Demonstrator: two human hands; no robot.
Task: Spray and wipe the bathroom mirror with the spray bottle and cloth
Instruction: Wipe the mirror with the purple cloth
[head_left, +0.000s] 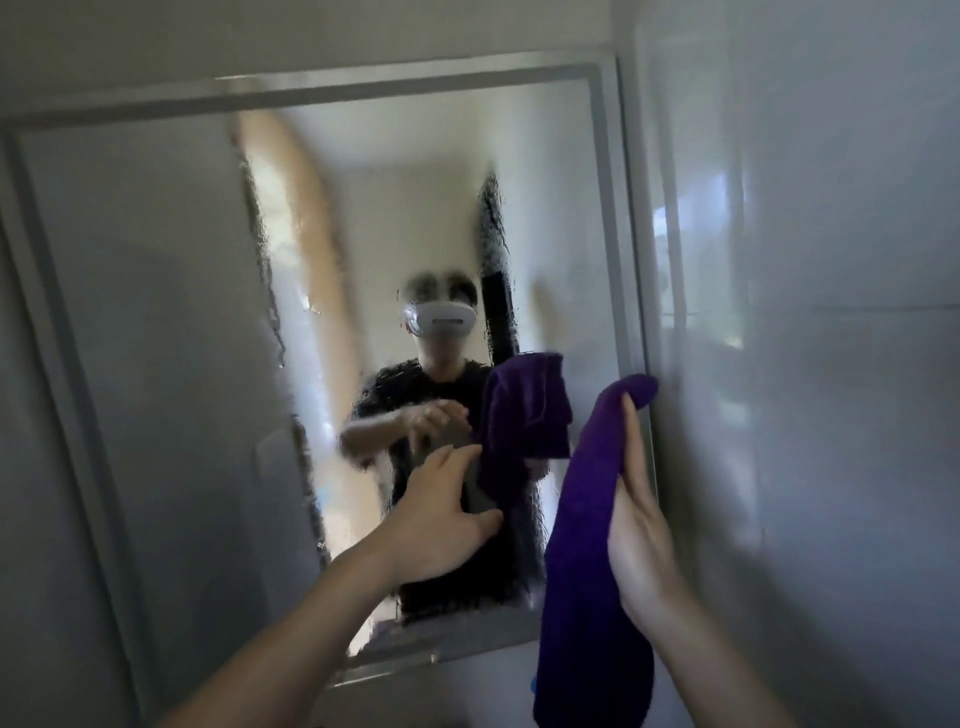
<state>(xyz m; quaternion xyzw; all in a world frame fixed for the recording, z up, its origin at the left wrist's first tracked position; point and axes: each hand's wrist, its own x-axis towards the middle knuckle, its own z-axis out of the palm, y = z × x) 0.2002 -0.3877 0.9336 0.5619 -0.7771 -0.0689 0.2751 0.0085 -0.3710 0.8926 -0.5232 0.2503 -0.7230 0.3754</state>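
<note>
Mirror (156, 312): fills the left and centre of the frame and sits in a pale grey frame (405, 85). The glass on the left reflects plain grey wall. The centre shows rippled wet streaks along the edges of the reflected shapes.

Left hand (441, 519): lower centre, forearm entering from the bottom left. The fingers and thumb are curled round a grey bottle (475, 493) held close to the glass. Only a small, blurred part of the bottle shows past the fingers. I cannot tell whether it touches the mirror.

Reflection, centre: a person in a dark top wearing a white headset (441, 319). Both hands and the cloth are mirrored just below it.

Cloth (587, 545): purple, right of centre. It hangs in a long fold from the right edge of the mirror down to the bottom of the frame. Its top end lies at the mirror's right frame edge.

Right hand (641, 530): just right of the cloth, with the fingers straight and together, flat along the cloth and pointing up. The thumb is hidden, so I cannot tell whether it pinches the cloth.

Wall (831, 364): glossy pale tiles fill the right of the frame.
</note>
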